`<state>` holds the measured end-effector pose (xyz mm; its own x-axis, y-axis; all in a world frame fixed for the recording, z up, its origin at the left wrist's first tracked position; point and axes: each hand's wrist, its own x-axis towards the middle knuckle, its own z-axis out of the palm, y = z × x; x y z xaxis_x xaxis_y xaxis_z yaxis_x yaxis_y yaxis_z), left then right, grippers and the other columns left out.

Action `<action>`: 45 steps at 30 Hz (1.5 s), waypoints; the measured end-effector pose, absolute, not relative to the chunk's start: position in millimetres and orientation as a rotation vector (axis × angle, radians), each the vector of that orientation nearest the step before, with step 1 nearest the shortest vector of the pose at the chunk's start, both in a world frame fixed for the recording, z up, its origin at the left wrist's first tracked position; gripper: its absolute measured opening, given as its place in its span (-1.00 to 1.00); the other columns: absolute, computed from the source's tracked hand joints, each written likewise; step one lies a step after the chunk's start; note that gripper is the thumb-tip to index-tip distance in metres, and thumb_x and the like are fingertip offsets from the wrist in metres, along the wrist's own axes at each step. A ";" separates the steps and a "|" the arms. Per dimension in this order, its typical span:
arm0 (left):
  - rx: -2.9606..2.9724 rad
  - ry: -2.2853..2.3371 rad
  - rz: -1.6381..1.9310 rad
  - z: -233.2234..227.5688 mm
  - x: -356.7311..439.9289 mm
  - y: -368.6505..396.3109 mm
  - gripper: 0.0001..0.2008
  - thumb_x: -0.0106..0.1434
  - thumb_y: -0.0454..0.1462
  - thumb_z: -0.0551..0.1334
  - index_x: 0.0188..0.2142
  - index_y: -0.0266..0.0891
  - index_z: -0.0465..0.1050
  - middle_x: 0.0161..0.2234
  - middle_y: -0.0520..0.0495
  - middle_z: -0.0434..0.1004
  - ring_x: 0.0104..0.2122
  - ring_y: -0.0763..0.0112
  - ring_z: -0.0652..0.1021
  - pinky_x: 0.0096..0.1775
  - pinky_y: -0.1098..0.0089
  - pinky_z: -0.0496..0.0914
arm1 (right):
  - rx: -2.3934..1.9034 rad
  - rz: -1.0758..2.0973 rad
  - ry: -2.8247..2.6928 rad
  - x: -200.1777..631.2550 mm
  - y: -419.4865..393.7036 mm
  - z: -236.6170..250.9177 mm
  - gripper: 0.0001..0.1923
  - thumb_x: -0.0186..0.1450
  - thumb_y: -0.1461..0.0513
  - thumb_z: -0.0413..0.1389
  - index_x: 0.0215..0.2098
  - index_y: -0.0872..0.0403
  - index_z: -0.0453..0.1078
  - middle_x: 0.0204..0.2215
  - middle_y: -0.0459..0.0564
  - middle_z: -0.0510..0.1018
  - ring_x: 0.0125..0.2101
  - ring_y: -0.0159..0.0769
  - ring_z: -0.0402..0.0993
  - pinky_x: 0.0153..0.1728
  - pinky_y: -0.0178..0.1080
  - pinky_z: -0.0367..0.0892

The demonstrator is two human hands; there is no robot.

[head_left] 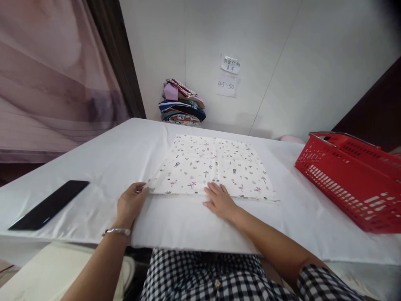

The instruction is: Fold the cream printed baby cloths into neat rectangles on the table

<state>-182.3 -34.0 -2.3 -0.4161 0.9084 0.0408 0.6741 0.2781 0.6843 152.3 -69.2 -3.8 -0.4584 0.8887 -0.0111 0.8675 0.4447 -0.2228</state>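
Observation:
A white cloth (194, 167) printed with small palm trees, flamingos and leaves lies folded flat on the white-covered table (175, 225). Its near edge faces me, and a vertical crease runs down its middle. At the cloth's near left corner, my left hand (132, 200) has thumb and fingers pinched on the fabric. My right hand (221, 200) lies flat on the near edge, right of the crease, with its fingers stretched out over the print.
A red plastic basket (351, 184) with a metal handle stands at the right. To the left lies a flat black glossy object (50, 205). Several folded fabrics (182, 102) are stacked against the back wall, beside paper notes (227, 85). A pink curtain (56, 75) hangs at the left.

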 end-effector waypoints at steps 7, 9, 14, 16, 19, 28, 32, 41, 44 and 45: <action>1.457 2.184 0.900 -2.9 -183.1 -34.5 -0.66 0.12 -0.09 0.16 -0.13 -0.13 0.46 -0.26 -0.05 0.55 -0.27 0.24 0.53 -0.24 0.32 0.37 | -1.524 0.293 -2.579 139.9 -63.8 -6.0 -0.43 0.38 0.00 -0.14 0.28 0.05 0.05 0.32 0.09 -0.02 0.30 -0.12 -0.16 0.23 0.10 -0.18; 1.463 2.189 0.907 -2.8 -183.1 -34.5 -0.65 0.12 -0.09 0.16 -0.13 -0.13 0.46 -0.26 -0.05 0.55 -0.28 0.24 0.53 -0.24 0.32 0.37 | -1.516 0.296 -2.580 141.2 -64.2 -5.7 -0.43 0.38 0.00 -0.14 0.28 0.06 0.05 0.32 0.10 -0.01 0.30 -0.13 -0.16 0.23 0.10 -0.18; 1.477 2.199 0.897 -4.6 -184.3 -33.7 -0.64 0.12 -0.09 0.16 -0.12 -0.13 0.46 -0.28 -0.05 0.55 -0.31 0.25 0.53 -0.29 0.33 0.37 | -1.521 0.300 -2.572 143.6 -65.2 -5.0 -0.42 0.38 0.00 -0.15 0.28 0.07 0.04 0.32 0.09 0.00 0.30 -0.13 -0.17 0.24 0.10 -0.19; 1.483 2.190 0.905 -4.9 -184.0 -33.6 -0.64 0.12 -0.09 0.15 -0.12 -0.13 0.46 -0.28 -0.05 0.55 -0.31 0.26 0.53 -0.29 0.34 0.37 | -1.516 0.301 -2.573 141.1 -65.4 -5.0 -0.43 0.38 0.00 -0.14 0.28 0.07 0.05 0.32 0.10 0.00 0.30 -0.13 -0.16 0.23 0.11 -0.18; 1.469 2.193 0.906 -3.2 -182.5 -33.7 -0.64 0.12 -0.09 0.16 -0.12 -0.13 0.47 -0.28 -0.05 0.55 -0.31 0.26 0.54 -0.30 0.35 0.37 | -1.477 0.284 -2.576 130.2 -66.2 -6.2 -0.42 0.38 -0.01 -0.14 0.28 0.08 0.04 0.31 0.10 0.01 0.30 -0.12 -0.16 0.23 0.13 -0.17; 1.474 2.194 0.882 1.3 -180.1 -36.7 -0.64 0.13 -0.10 0.15 -0.10 -0.14 0.45 -0.27 -0.05 0.56 -0.27 0.26 0.54 -0.28 0.36 0.37 | -1.323 0.292 -2.651 130.9 -70.7 -9.0 -0.39 0.40 -0.01 -0.17 0.31 0.12 0.00 0.30 0.08 0.07 0.29 -0.19 -0.09 0.25 0.05 -0.17; 1.464 2.195 0.889 2.6 -178.7 -37.4 -0.65 0.13 -0.11 0.15 -0.10 -0.14 0.46 -0.26 -0.06 0.56 -0.27 0.25 0.54 -0.27 0.35 0.37 | -1.467 0.300 -2.594 165.3 -78.0 -1.9 -0.42 0.40 0.02 -0.18 0.30 0.09 0.04 0.28 0.06 0.10 0.28 -0.22 -0.04 0.26 0.02 -0.15; 1.470 2.209 0.896 1.0 -179.3 -36.1 -0.65 0.13 -0.11 0.15 -0.10 -0.14 0.45 -0.24 -0.07 0.56 -0.25 0.23 0.54 -0.26 0.32 0.37 | -1.806 0.139 -2.367 266.1 -103.8 -12.2 -0.49 0.39 0.05 -0.16 0.25 0.03 0.16 0.25 0.03 0.18 0.26 -0.17 0.04 0.23 0.05 -0.05; 1.477 2.207 0.892 1.0 -179.6 -36.4 -0.64 0.13 -0.11 0.15 -0.10 -0.14 0.45 -0.23 -0.07 0.56 -0.23 0.22 0.54 -0.24 0.32 0.37 | -1.920 0.066 -2.258 305.3 -114.2 -20.1 -0.50 0.38 0.06 -0.16 0.23 0.02 0.18 0.24 0.05 0.20 0.25 -0.16 0.05 0.22 0.06 -0.03; 1.481 2.206 0.887 1.1 -179.7 -36.4 -0.64 0.14 -0.10 0.15 -0.10 -0.14 0.45 -0.22 -0.08 0.56 -0.23 0.22 0.54 -0.24 0.32 0.37 | -1.948 0.047 -2.230 317.4 -117.7 -22.3 -0.50 0.38 0.05 -0.17 0.22 0.02 0.19 0.24 0.06 0.20 0.25 -0.16 0.05 0.21 0.06 -0.02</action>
<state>-179.7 -36.4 1.1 -0.3997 0.9146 0.0621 0.7028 0.2623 0.6612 317.4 -117.7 -22.3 -0.1257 0.9855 0.1141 0.9798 0.1413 -0.1414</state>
